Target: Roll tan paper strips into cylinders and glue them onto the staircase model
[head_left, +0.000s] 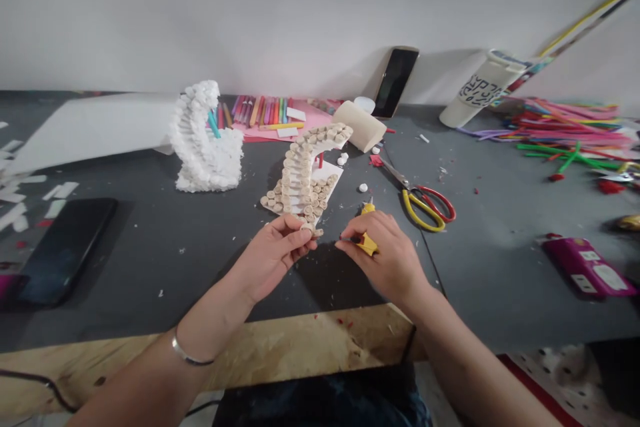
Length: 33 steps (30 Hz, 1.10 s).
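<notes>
My left hand point(280, 247) pinches a small beige rolled coil point(313, 230) between thumb and fingertips, just in front of the curved model. Closed around a yellow glue gun point(369, 243) is my right hand point(387, 247); the gun's narrow tip points away from me, and part of its body is hidden by the fingers. The curved staircase-like model point(297, 177) stands on a white base, with beige coils along its edges and base and a red post under its arch. Small white round pieces point(363, 188) lie to its right.
Scissors point(420, 200) with red and yellow handles lie to the right. Behind are a beige roll point(363, 125), a leaning phone point(397, 80), markers point(263, 112) and a tumbler point(480, 88). A white fluffy model point(205, 140) and another phone point(67, 250) sit left; pipe cleaners point(565, 123) lie far right.
</notes>
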### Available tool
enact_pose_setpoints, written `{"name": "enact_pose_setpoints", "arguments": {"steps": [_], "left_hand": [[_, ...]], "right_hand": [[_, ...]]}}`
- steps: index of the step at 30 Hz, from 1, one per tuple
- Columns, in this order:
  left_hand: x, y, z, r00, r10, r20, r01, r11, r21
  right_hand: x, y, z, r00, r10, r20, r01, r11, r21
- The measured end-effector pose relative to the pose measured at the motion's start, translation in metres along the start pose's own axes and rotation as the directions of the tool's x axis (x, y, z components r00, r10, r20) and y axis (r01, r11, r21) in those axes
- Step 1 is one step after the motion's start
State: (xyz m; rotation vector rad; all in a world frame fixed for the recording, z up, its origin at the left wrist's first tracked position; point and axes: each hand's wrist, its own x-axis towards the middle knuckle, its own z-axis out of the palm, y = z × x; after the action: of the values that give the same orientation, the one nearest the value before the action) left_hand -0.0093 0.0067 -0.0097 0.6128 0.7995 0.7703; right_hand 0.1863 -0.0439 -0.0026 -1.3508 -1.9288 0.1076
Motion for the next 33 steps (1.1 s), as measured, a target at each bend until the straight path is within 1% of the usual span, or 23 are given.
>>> {"name": "enact_pose_setpoints", "arguments": {"steps": [4, 11, 19, 28, 33], "left_hand": [[-0.002, 0.000, 0.001, 1.000, -0.030, 0.009, 0.030, 1.000, -0.009], [-0.003, -0.004, 0.002, 0.997, -0.080, 0.020, 0.081, 0.996, -0.028], [-0.003, -0.003, 0.005, 0.993, -0.112, 0.049, 0.110, 0.993, 0.030], [-0.004, -0.003, 0.005, 0.993, -0.108, 0.044, 0.100, 0.984, 0.146], [-0.004, -0.003, 0.005, 0.996, -0.070, 0.052, 0.057, 0.974, 0.221]], "right_hand": [[0.003, -0.004, 0.007, 0.997, -0.056, -0.057, 0.057, 0.998, 0.023], [0.002, -0.006, 0.012, 0.994, -0.070, -0.085, 0.071, 0.997, 0.008], [-0.002, -0.005, 0.019, 0.985, -0.086, -0.149, 0.091, 0.996, 0.024], [-0.003, -0.003, 0.019, 0.988, -0.040, -0.147, 0.051, 0.996, 0.072], [-0.004, -0.003, 0.019, 0.993, -0.004, -0.118, 0.012, 0.998, 0.066]]}}
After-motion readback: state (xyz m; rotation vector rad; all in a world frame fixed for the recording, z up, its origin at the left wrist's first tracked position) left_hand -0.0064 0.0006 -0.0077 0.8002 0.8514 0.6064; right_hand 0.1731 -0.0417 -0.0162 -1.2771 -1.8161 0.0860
